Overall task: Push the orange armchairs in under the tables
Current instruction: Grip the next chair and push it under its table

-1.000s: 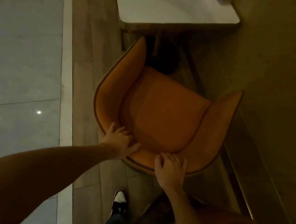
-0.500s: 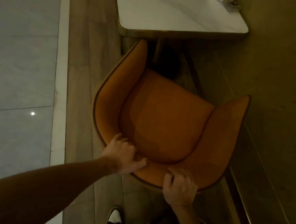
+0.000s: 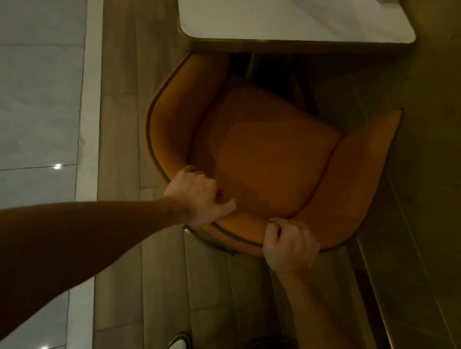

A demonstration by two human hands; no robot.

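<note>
Gripping the Backrest: An Armchair Partway Under the Table

Both hands hold the curved top rim of the orange armchair (image 3: 268,156). The left hand (image 3: 198,196) curls over the rim on its left side, fingers wrapped inward toward the seat, and the right hand (image 3: 290,248) clenches the rim just beside it, knuckles up. The chair stands on the wood-plank floor (image 3: 127,134) beside the wall (image 3: 450,149), its left armrest tip reaching the edge of the white marble table (image 3: 279,10), its right armrest well short of it; so it looks skewed and only partly in.

It is likely a fairly heavy, rigid shell with padded upholstery, which should give a little under the fingers but not slip. The backrest rim seems the best purchase: firm, and set behind the chair's mass. Hands this close together may let it swivel; a wider hold would likely steer it straighter.
</note>
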